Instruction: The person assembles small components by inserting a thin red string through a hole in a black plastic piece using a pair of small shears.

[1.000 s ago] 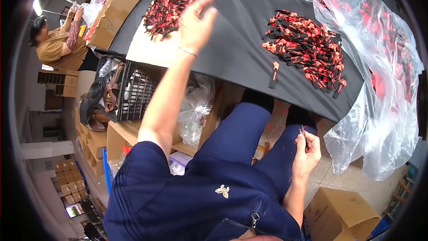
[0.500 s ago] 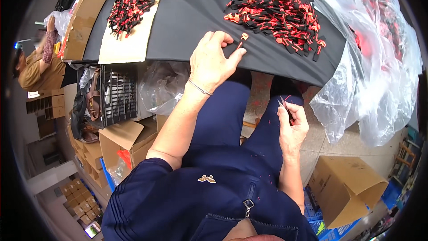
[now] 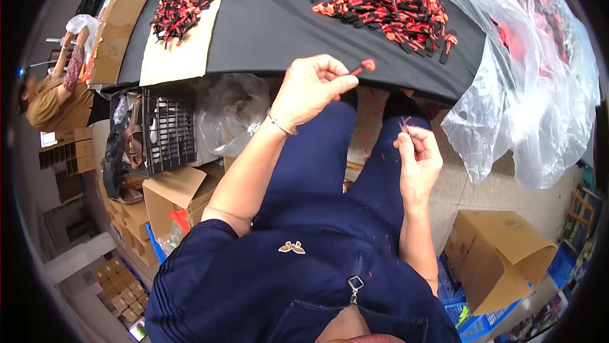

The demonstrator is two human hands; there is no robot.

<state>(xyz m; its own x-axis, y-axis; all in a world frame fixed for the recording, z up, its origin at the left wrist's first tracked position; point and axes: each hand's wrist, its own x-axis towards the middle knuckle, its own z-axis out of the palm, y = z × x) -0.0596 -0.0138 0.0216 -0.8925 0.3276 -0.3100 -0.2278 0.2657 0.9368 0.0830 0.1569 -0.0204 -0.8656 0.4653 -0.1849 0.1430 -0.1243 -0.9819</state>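
A wide fisheye camera on my head's left side looked steeply down over my chest (image 3: 254, 273) and thighs (image 3: 307, 165). My fingers (image 3: 424, 135) appeared nearby, the surface (image 3: 273, 19) beyond.

Glossy plastic sheeting (image 3: 485, 130); smooth tabletop cloth (image 3: 273, 22)

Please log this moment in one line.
left hand: holding red-and-black strip | right hand: holding small pointed tool | table: left pile, right pile
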